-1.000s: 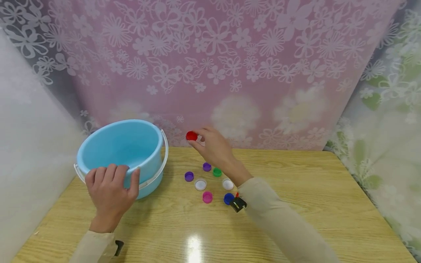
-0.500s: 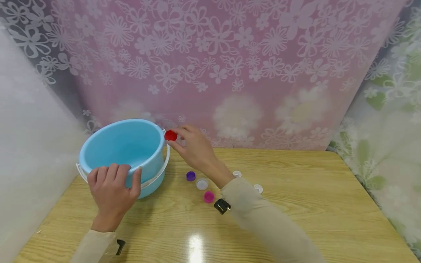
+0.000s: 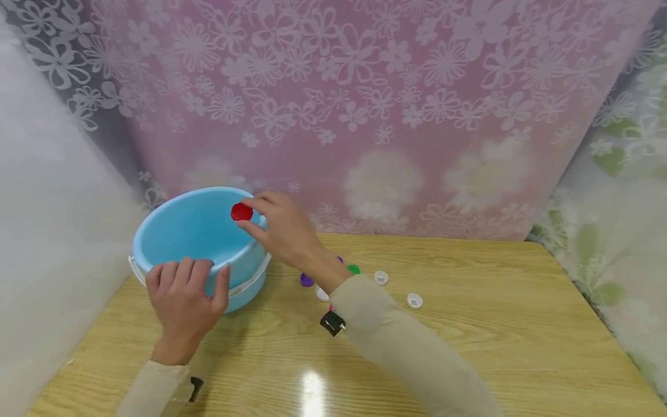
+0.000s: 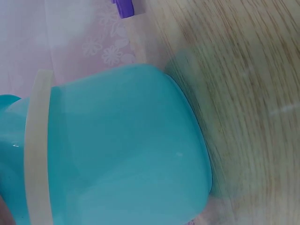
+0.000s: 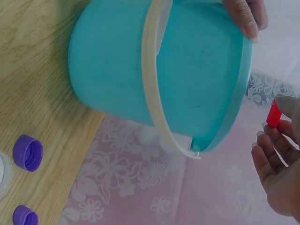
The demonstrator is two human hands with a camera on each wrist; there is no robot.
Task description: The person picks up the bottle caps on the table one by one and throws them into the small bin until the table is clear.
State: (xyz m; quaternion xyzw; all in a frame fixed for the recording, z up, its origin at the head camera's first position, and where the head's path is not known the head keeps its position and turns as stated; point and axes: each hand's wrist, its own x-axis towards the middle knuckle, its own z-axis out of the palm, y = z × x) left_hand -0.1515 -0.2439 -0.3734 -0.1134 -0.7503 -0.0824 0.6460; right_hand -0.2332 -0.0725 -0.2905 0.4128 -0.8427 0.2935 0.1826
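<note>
A light blue bucket (image 3: 247,263) with a white handle stands at the left of the table. My left hand (image 3: 186,301) grips its near rim, fingers over the edge and thumb outside. Between thumb and fingertips, my right hand (image 3: 283,229) pinches a red bottle cap (image 3: 242,212) over the right side of the bucket's mouth. The right wrist view shows that red cap (image 5: 274,114) held on edge, beside the bucket's rim (image 5: 236,96). In the left wrist view the bucket's side (image 4: 126,150) fills much of the picture.
Several loose caps lie on the wooden table (image 3: 469,336): a purple cap (image 3: 307,280), a green cap (image 3: 354,269), and white caps (image 3: 381,278) farther right. My right forearm partly covers others. A pink flowered curtain (image 3: 365,116) hangs behind the table.
My right hand has carried the red cap leftward, from beyond the loose caps to over the bucket's mouth. My left hand keeps its grip on the rim.
</note>
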